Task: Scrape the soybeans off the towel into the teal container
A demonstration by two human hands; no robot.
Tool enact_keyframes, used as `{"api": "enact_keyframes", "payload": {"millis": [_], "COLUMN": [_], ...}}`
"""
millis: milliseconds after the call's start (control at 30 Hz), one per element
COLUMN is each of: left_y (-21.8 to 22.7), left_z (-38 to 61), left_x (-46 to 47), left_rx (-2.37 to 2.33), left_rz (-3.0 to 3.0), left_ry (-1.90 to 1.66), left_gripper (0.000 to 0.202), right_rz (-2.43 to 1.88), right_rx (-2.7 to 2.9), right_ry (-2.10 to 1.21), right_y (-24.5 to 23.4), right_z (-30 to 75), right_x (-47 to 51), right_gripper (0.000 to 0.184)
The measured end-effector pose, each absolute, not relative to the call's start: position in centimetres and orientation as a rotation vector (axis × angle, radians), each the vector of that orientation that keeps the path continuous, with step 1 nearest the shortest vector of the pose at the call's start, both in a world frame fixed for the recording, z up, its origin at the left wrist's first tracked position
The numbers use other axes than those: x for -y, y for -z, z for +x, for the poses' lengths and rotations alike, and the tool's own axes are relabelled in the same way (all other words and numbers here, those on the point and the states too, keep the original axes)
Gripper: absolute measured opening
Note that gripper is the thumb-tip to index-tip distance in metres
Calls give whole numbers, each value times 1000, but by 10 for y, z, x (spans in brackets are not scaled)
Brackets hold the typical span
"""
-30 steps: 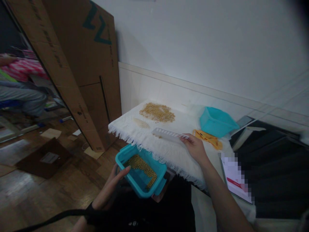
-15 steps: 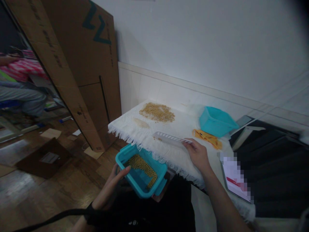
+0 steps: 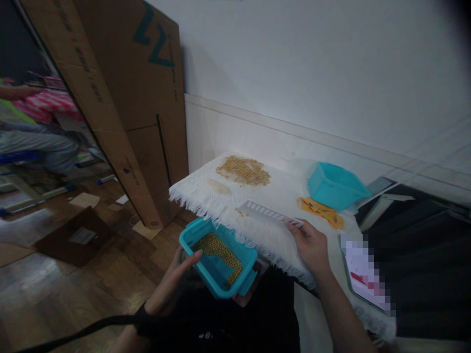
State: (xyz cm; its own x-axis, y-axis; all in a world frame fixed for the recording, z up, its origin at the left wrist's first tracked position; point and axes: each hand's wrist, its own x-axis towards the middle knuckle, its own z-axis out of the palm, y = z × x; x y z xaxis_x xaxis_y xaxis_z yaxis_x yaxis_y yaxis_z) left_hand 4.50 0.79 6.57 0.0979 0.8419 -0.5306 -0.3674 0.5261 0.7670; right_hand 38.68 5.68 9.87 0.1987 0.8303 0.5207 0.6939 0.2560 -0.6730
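My left hand [image 3: 172,279] grips the near corner of a turquoise plastic tub [image 3: 218,262] held just below the table's front edge; a band of yellow beans lies inside it. My right hand [image 3: 312,245] is closed on the end of a long white plastic comb-like scraper [image 3: 270,214] lying on the white fringed cloth [image 3: 257,235]. A few loose beans [image 3: 241,212] sit by the scraper's left end. Farther back on the cloth lies a pile of yellow beans [image 3: 243,170], with a small pale pile of grains [image 3: 218,186] to its left.
A second turquoise tub [image 3: 336,186] stands tilted at the back right, beside an orange-yellow item [image 3: 321,211]. A tall cardboard box [image 3: 121,98] leans on the wall at left. White papers [image 3: 364,274] lie by my right forearm. Another person sits far left [image 3: 33,132].
My right hand has drawn the scraper across the cloth toward the front edge and slightly right, leaving a few beans at its left end. The left hand and tub have held still.
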Motion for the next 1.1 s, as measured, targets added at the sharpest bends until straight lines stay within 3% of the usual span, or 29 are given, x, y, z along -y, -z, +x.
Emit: {"api": "enact_keyframes", "payload": {"millis": [200,1100], "left_y": [-68,-65], "left_z": [43,41], "left_x": [-10,-10], "left_rx": [-1161,-1139], "left_rz": [464,459], "left_ry": [-956,-960], "left_gripper": [91,99], "right_rz": [-1473,-1397], "right_rx": [1532,1760], "right_ry": [-160,-78], "right_y": [-98,-104], "right_z": [383,357], "right_x": [-53,-3], "right_gripper": [37,24]}}
